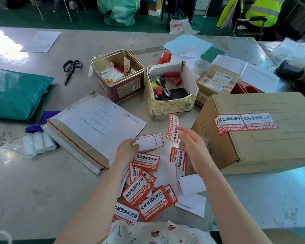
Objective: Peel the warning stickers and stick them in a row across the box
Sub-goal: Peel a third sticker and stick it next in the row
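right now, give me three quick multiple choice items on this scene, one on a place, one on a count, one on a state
1. Where do the scissors lie?
A. left of the tin
B. inside the tin
C. on the box

2. How many stickers are stuck on the box?
A. none
B. two
C. five

3. What is the left hand doing?
A. lying flat on the table
B. gripping the scissors
C. pinching a white backing sheet

Key:
1 A, the scissors lie on the bare table, left of the tin.
2 B, two red and white stickers sit side by side on the box top.
3 C, its fingers pinch the sheet's edge, while the right hand carries a peeled sticker at its fingertips.
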`<state>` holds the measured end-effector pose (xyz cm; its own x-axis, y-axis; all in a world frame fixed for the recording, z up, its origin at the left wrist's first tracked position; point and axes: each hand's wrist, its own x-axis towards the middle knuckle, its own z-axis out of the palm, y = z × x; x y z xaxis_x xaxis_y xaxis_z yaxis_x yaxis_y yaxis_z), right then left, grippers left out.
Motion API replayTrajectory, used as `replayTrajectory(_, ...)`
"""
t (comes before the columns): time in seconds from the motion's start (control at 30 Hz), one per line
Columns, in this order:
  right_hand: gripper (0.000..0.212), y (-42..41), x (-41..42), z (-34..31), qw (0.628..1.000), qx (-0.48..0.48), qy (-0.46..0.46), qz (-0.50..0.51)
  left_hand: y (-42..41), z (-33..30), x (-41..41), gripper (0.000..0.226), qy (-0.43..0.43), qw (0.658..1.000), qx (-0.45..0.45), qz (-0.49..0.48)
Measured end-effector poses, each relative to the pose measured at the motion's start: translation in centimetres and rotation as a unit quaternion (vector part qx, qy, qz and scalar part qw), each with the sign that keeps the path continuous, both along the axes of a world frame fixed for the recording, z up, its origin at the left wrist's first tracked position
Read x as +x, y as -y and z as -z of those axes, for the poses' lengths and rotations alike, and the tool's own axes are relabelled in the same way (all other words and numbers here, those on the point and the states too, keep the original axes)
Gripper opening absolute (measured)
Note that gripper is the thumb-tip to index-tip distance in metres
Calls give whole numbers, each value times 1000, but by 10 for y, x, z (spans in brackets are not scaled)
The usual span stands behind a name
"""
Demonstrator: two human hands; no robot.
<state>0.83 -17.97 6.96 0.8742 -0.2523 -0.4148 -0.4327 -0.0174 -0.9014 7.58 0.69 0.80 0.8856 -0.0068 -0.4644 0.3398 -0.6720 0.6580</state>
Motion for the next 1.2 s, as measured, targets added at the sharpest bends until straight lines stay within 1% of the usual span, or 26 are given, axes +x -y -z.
replayTrajectory(0.07, 27, -1, 0, -3, 1000, -15, -5, -3, 2, -6, 0, 34, 33, 999, 17, 23)
replayTrajectory(0.2, 19, -6, -2, -8, 997, -71, -1, -23, 10, -29, 5, 32, 152, 987, 29, 48)
replayTrajectory(0.27, 20, -8, -4, -11, 995, -90, 4, -37, 15, -47, 8, 35, 219, 972, 25, 80)
replayTrajectory(0.37, 24, -11, -6, -18, 989, -135, 19, -60, 23, -75, 7, 40, 301, 940, 21, 158)
replayTrajectory(0.43, 24, -13, -9, -23, 985, -155, 30, -74, 28, -85, 4, 38, 331, 922, 33, 198)
replayTrajectory(0.5, 23, -14, -12, -28, 981, -170, 37, -83, 30, -89, 0, 28, 345, 911, 54, 222)
replayTrajectory(0.57, 21, -14, -16, -32, 981, -174, 47, -69, 32, -89, -5, 17, 358, 902, 68, 233)
replayTrajectory(0.63, 17, -12, -21, -35, 983, -169, 62, -45, 33, -90, -12, 12, 375, 895, 65, 231)
replayTrajectory(0.73, 17, -5, -28, -40, 984, -149, 92, -6, 37, -98, -19, 10, 407, 883, 49, 230)
replayTrajectory(0.87, 19, 7, -35, -48, 984, -82, 138, 80, 49, -110, -26, 7, 464, 858, 37, 215)
replayTrajectory(0.93, 21, 14, -35, -53, 980, -40, 162, 112, 55, -114, -30, 7, 479, 854, 29, 201)
replayTrajectory(1.07, 21, 30, -33, -68, 969, -6, 202, 140, 71, -120, -35, 9, 495, 849, 13, 184)
replayTrajectory(1.2, 25, 49, -35, -80, 958, 55, 235, 155, 90, -126, -41, 17, 507, 844, 2, 175)
